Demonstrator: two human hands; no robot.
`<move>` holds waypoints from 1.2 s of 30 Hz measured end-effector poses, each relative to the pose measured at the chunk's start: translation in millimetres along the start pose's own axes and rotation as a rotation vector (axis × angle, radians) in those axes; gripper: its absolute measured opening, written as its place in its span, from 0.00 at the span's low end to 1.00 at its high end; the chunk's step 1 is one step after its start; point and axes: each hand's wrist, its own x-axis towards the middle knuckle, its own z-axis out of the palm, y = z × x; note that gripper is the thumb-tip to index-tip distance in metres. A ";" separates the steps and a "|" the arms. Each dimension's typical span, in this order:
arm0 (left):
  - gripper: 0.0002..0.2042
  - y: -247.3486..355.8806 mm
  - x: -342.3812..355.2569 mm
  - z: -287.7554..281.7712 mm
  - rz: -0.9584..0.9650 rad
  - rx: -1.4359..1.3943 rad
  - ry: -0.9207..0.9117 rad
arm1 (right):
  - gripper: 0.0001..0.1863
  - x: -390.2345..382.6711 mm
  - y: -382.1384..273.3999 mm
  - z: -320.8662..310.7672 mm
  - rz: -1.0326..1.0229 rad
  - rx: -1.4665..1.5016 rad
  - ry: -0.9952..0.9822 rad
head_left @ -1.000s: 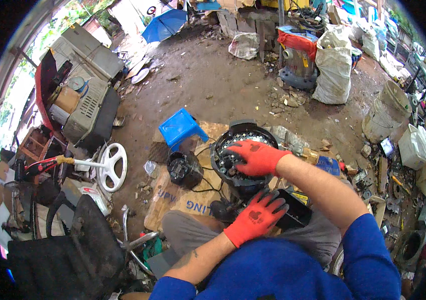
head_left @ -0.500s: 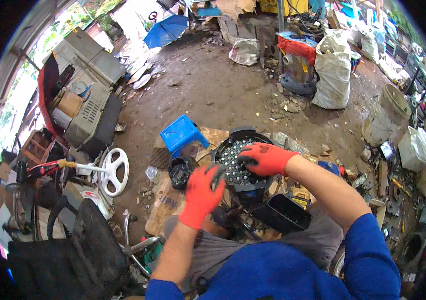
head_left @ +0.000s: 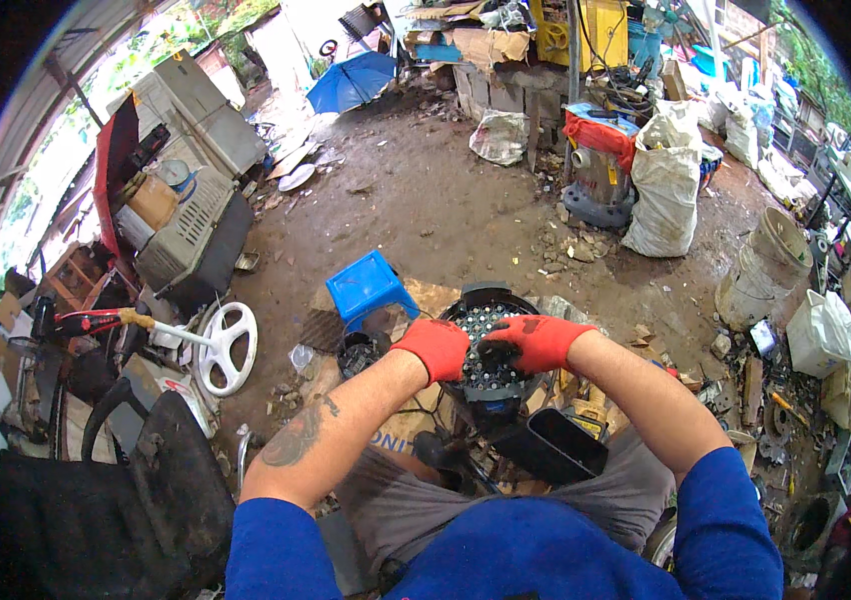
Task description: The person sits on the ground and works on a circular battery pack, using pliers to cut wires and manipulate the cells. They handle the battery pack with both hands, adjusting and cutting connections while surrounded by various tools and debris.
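Note:
A round black LED stage light [head_left: 489, 318], its face full of small clear lenses, sits upright between my knees. My left hand [head_left: 436, 348], in a red glove, is closed at the light's left edge; what its fingers hold is hidden. My right hand [head_left: 531, 342], in a red glove with dark fingertips, bends over the right part of the lenses. Its fingers are drawn together, and anything between them is too small to make out. Close below the light lies an open black box-shaped housing [head_left: 564, 447]. A smaller black part [head_left: 358, 358] lies left of my left hand.
A blue plastic stool [head_left: 371, 284] stands just beyond the light, over flattened cardboard. To the left are a white steering wheel [head_left: 228, 349] and a black chair [head_left: 121, 495]. Scrap and a clear bucket [head_left: 764, 275] lie right; a white sack [head_left: 664, 190] stands farther back.
My left hand has come down and right from beside the light to its left edge, and its fingers have closed. My right hand stays over the lenses. The view has shifted slightly.

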 end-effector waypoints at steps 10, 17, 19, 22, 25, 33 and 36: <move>0.15 8.3 -1.2 1.7 -0.099 0.007 0.047 | 0.28 2.5 -0.1 14.1 -0.001 -0.007 0.238; 0.19 -0.3 -7.8 28.7 -0.097 -0.148 0.210 | 0.22 -11.7 9.1 18.4 0.063 0.233 0.489; 0.14 6.8 -9.0 43.0 -0.066 0.005 0.316 | 0.21 -13.1 10.2 18.8 0.100 0.522 0.550; 0.11 23.2 -7.6 43.9 -0.014 0.128 0.305 | 0.17 -14.1 7.2 10.9 0.184 1.093 0.530; 0.12 11.8 -4.7 34.5 -0.112 0.088 0.188 | 0.15 -10.2 -0.6 10.7 0.201 1.097 0.499; 0.14 13.3 7.8 -1.3 -0.041 0.110 -0.052 | 0.12 -5.7 21.0 10.2 0.281 1.259 0.454; 0.13 24.3 8.2 -3.9 0.004 0.211 0.021 | 0.12 -9.6 24.2 9.4 0.128 1.571 0.447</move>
